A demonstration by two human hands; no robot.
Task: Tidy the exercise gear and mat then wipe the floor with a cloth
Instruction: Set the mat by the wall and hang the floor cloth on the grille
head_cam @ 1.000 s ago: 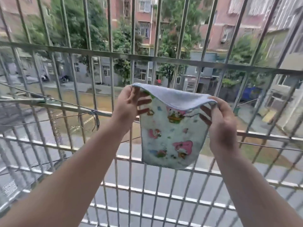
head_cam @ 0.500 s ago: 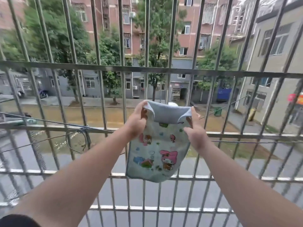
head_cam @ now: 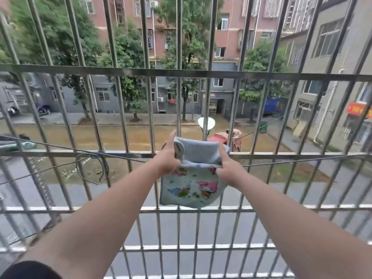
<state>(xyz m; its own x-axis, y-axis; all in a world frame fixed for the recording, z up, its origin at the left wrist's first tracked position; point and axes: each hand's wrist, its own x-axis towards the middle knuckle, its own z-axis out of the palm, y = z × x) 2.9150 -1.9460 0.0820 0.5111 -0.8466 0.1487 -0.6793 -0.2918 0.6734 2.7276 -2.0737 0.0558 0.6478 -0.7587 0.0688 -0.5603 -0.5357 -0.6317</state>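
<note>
— What are the hands doing?

— Both arms reach out toward the window grille (head_cam: 181, 73). The left hand (head_cam: 168, 158) pinches the left side of a small cartoon-print cloth (head_cam: 193, 186), thumb pointing up along its edge. The right hand (head_cam: 227, 168) grips the right side, index finger stretched upward over the fold. The two hands are apart, with the cloth's width between them.

— And where is the cloth exactly?

— It is doubled over at the top, the plain pale-blue side showing there (the printed side, with pink and blue cartoon figures, hangs below). It sits at the height of a horizontal bar (head_cam: 120, 155) of the grille, and the lower edge hangs just above the next rail. Whether the fold already rests on the bar, I cannot tell.

— Anything beside it?

— A thin wire (head_cam: 60, 147) runs across the grille to the left, knotted at one upright, with a loose loop dangling. Another line runs off to the right. A dark sleeve (head_cam: 30, 270) shows at the bottom left corner.

— Beyond the bars?

— A courtyard with trees (head_cam: 124, 57), brick apartment blocks (head_cam: 227, 37) and a white street lamp (head_cam: 206, 122).
</note>
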